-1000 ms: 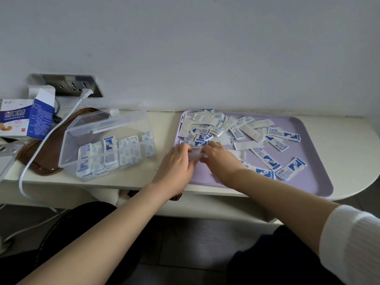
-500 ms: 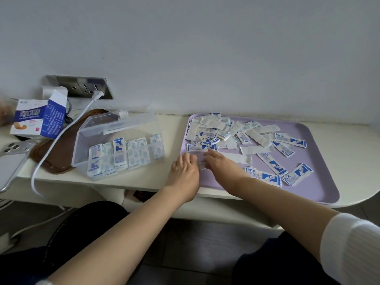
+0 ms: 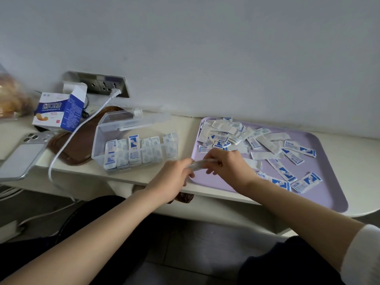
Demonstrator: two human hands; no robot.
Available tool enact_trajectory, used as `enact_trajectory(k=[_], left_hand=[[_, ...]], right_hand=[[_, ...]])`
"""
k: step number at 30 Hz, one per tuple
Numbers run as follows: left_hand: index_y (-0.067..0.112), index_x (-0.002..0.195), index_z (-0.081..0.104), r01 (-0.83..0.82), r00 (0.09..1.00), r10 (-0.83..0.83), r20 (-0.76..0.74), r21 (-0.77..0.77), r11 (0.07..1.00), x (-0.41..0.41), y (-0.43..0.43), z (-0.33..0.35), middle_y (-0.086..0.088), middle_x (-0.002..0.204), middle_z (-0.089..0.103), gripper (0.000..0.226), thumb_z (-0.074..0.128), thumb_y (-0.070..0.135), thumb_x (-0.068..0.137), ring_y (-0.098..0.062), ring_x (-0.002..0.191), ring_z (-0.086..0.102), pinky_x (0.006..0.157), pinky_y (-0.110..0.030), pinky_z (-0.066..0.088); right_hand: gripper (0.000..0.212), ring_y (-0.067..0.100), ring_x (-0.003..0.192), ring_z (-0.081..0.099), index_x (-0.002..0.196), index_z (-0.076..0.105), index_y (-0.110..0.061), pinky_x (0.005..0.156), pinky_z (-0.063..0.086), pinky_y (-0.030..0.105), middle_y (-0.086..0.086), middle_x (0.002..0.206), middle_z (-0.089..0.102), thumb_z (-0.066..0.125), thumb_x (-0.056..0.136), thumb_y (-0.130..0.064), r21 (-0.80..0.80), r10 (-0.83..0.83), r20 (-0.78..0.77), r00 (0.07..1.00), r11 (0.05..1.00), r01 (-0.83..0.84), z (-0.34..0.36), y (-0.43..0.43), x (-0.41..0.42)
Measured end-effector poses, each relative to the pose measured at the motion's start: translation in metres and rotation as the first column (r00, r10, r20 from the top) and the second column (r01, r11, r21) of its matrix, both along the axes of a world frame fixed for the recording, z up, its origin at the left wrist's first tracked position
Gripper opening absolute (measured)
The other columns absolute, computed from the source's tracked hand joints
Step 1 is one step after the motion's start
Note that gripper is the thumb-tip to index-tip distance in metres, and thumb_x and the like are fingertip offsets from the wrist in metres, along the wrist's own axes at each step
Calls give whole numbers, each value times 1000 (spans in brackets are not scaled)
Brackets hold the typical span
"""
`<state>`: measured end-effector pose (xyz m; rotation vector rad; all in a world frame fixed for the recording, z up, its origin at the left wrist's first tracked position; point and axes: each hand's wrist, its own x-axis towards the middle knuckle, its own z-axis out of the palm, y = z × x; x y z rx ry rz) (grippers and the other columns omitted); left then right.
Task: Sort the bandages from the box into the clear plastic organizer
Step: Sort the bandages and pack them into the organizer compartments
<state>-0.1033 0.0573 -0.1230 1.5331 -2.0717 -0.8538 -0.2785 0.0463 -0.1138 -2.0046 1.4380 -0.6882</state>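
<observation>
Many blue-and-white wrapped bandages [image 3: 226, 134] lie scattered on a lilac tray [image 3: 320, 198] at the right. The clear plastic organizer [image 3: 102, 140] stands to the left with its lid up, and several bandages [image 3: 133, 151] stand upright in its compartments. Over the tray's near left corner, my left hand [image 3: 174, 177] and my right hand [image 3: 228, 167] both pinch a small stack of white bandages [image 3: 202, 162] held edge-on between them. The open bandage box [image 3: 59, 110] stands at the far left.
A phone [image 3: 22, 155] lies at the left edge of the white shelf. A white cable [image 3: 82, 124] runs from the wall socket [image 3: 102, 85] across a brown mat [image 3: 70, 145] and down over the shelf edge. A bag of bread [image 3: 10, 99] sits far left.
Both hands have lifted off the tray surface with the gathered stack of bandages between them. The view has swung left, so everything sits further right in the frame.
</observation>
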Motion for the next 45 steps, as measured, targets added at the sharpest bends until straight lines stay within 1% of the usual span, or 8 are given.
enact_trajectory(k=[5, 13, 18, 23, 30, 36, 40, 45], left_hand=[[15, 82, 64, -45, 993, 56, -103, 111, 993, 27, 10, 6, -6, 61, 65, 18, 52, 7, 93, -6, 48, 59, 54, -18, 46], [18, 97, 47, -119, 990, 124, -69, 78, 990, 42, 30, 13, 14, 67, 46, 11, 40, 10, 99, -3, 59, 43, 51, -11, 35], [18, 84, 60, -88, 996, 87, 15, 82, 993, 70, 32, 20, 9, 55, 48, 19, 47, 13, 96, -8, 53, 47, 53, -19, 34], [19, 91, 67, 21, 989, -39, 146, 124, 992, 104, 37, 25, 2, 54, 52, 18, 49, 17, 95, -9, 52, 50, 62, -29, 44], [21, 85, 69, 38, 991, -53, 120, 122, 992, 130, 42, 23, 0, 58, 59, 19, 51, 18, 92, -5, 54, 56, 63, -27, 47], [20, 86, 65, -72, 993, 74, 96, -22, 997, 140, 33, 32, 5, 63, 55, 14, 54, 16, 92, -7, 60, 55, 56, -13, 38], [19, 86, 55, -165, 985, 170, 30, -132, 977, 149, 29, 45, -4, 76, 59, 8, 54, 13, 91, -17, 70, 60, 68, -33, 49], [4, 84, 58, -253, 966, 217, -143, -332, 909, 161, 21, 63, -2, 80, 58, 3, 61, 4, 85, -22, 70, 57, 68, -43, 49]], right_hand=[[12, 15, 62, 66, 85, 66, -2, 67, 56, 28, 5, 73, 67, 55, 88, 1, 187, 60, 86, 994, 979, -76, 3, 7, 20], [22, 23, 84, 61, 113, 48, -4, 79, 51, 27, 11, 102, 61, 36, 96, 2, 126, 83, -11, 997, 989, -81, -4, 20, 70], [19, 23, 76, 64, 85, 56, -15, 69, 48, 29, 2, 80, 68, 44, 98, -20, 144, 194, -202, 960, 975, -167, 5, 19, 76], [34, 9, 48, 54, 64, 36, -24, 64, 49, 28, -4, 60, 60, 40, 98, -21, 269, 419, -389, 820, 903, -334, 4, 33, 93], [26, 28, 84, 60, 80, 49, -20, 73, 45, 37, 5, 91, 67, 38, 99, -33, 175, 403, -554, 729, 912, -371, 1, 39, 108], [22, 24, 92, 54, 104, 55, -12, 71, 37, 30, 6, 100, 59, 41, 99, -28, 39, 330, -420, 846, 937, -347, 14, 27, 128], [29, 23, 67, 45, 90, 58, -9, 64, 37, 32, 5, 75, 58, 45, 97, -34, -96, 266, -315, 911, 946, -309, 28, 22, 153], [29, 24, 74, 54, 84, 63, -7, 72, 48, 41, 6, 78, 62, 50, 91, -32, -297, 174, -129, 976, 933, -206, 37, 5, 181]])
